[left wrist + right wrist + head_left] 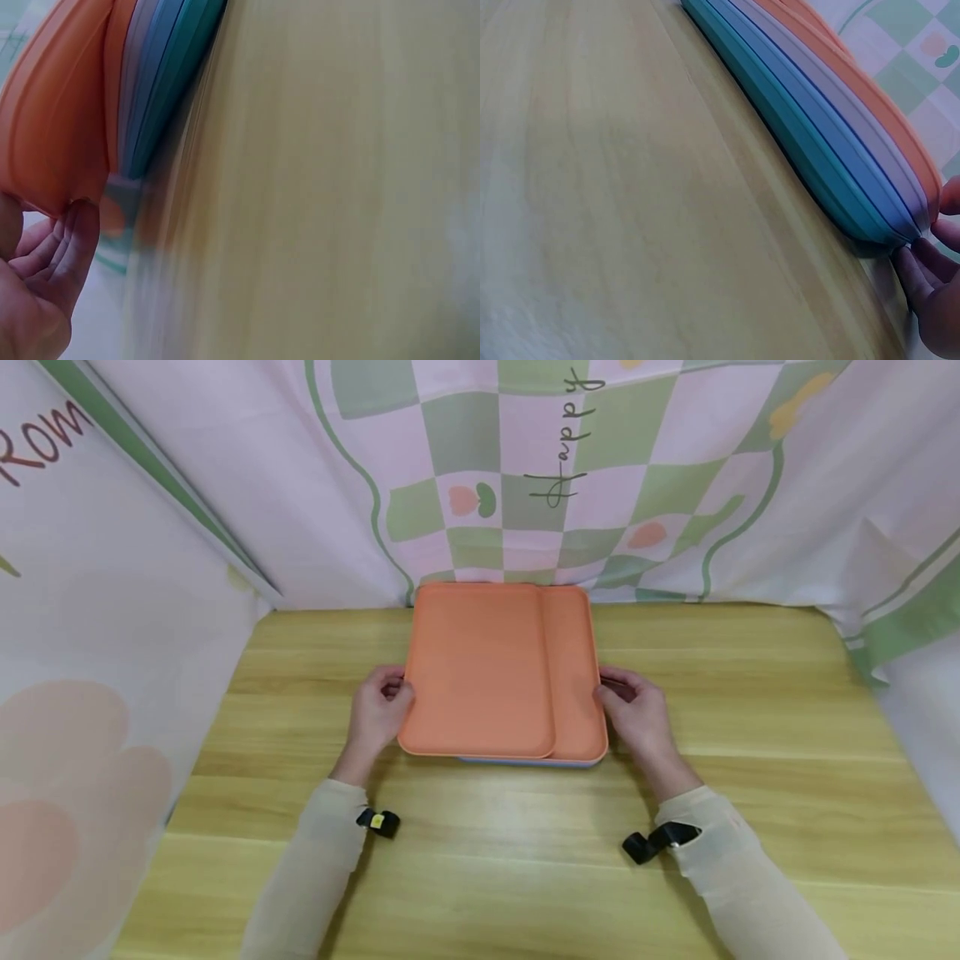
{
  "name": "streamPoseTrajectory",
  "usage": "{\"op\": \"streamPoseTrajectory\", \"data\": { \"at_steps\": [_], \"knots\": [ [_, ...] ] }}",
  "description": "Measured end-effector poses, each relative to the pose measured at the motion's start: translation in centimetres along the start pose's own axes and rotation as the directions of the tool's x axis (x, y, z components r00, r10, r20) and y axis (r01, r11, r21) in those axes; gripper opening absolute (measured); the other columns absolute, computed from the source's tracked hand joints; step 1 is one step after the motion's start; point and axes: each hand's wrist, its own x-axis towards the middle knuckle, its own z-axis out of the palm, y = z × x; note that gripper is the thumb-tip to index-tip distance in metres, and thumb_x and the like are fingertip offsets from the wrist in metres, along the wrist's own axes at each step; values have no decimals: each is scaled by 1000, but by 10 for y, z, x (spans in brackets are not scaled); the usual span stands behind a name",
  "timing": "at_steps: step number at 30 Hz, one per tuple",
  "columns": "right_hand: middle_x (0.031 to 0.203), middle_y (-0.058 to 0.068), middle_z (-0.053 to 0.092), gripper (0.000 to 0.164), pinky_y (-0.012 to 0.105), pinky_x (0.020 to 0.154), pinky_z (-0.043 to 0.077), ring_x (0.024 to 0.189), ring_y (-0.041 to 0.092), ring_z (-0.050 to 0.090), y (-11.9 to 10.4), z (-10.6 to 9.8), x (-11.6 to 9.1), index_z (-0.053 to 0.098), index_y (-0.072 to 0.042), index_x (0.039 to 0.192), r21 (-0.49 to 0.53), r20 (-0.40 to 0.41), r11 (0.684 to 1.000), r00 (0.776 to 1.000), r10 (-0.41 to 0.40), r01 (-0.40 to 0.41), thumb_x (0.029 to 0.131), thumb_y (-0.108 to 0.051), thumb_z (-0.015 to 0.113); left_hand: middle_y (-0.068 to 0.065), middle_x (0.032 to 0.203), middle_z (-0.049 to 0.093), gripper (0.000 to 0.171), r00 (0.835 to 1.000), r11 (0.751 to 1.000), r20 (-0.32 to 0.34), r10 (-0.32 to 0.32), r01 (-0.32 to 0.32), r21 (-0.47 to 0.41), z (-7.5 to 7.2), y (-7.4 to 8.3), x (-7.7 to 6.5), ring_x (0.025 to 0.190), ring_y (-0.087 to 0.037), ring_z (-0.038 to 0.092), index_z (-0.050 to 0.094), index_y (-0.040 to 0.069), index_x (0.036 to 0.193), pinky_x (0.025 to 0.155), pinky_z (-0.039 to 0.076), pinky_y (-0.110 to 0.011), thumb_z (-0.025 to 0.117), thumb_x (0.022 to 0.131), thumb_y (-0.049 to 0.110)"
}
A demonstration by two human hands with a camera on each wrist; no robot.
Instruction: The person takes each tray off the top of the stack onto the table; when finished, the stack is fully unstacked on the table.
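With left hand [378, 706], pinching the top orange tray [480, 668] overhanging the tray stack [802, 112] on the table [487, 877], and with right hand [637, 710], gripping that stack's right edge, with fingertips beneath hidden from the head view.

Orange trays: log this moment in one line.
left hand: pinches upper orange tray, offset left over lower orange tray; right hand: holds tray stack; beneath: purple tray, blue tray, teal tray

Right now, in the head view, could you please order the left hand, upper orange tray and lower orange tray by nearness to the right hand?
1. Lower orange tray, right side, touching.
2. Upper orange tray, farther left.
3. Left hand, opposite side.
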Motion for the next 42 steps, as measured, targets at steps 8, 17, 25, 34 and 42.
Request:
{"op": "streamPoseTrajectory", "data": {
  "at_steps": [8, 17, 25, 34, 42],
  "knots": [
    [142, 29, 67, 43, 7, 84, 54, 97, -12, 62, 0, 1, 0, 64, 6, 144, 13, -1, 1000, 1000, 5, -5, 105, -13, 63, -27, 107, 75, 27, 999, 1000, -43, 8, -7, 23, -21, -5, 3, 85, -6, 62, 74, -8, 120, 76, 50, -12, 63, 98, 3],
    [142, 28, 67, 43, 7, 83, 54, 97, -11, 63, -1, 1, 0, 64, 5, 144, 10, 1, 1000, 1000, 6, -6, 106, -14, 64, -24, 105, 73, 28, 997, 998, -82, -5, 11, 69, -48, -11, 6, 81, -5, 59, 75, -8, 119, 72, 47, -12, 61, 98, 5],
    [142, 28, 67, 43, 7, 82, 54, 96, -11, 63, -1, 2, 0, 64, 5, 144, 8, 2, 1000, 1000, -1, 1, 106, -13, 63, -28, 105, 75, 27, 994, 996, -109, 18, -9, 86, -73, -23, 6, 78, 3, 59, 77, -8, 116, 71, 48, -10, 61, 97, 3],
    [141, 29, 68, 42, 7, 84, 54, 98, -10, 63, -1, 3, -1, 64, 5, 144, 3, -6, 1000, 1000, -2, 2, 106, -12, 64, -17, 101, 77, 26, 987, 994, -160, -24, 40, 99, -102, -41, 6, 78, 7, 59, 77, -9, 115, 73, 49, -9, 64, 97, 5],
    [142, 29, 67, 44, 7, 83, 54, 97, -11, 62, 2, 2, -1, 63, 4, 146, -9, 3, 1000, 1000, 2, -2, 107, -15, 63, 32, 79, 62, 29, 981, 994, -178, -77, 91, 68, -135, -58, 3, 76, 8, 59, 75, -12, 118, 71, 48, -8, 65, 98, 6]
  ]
}}
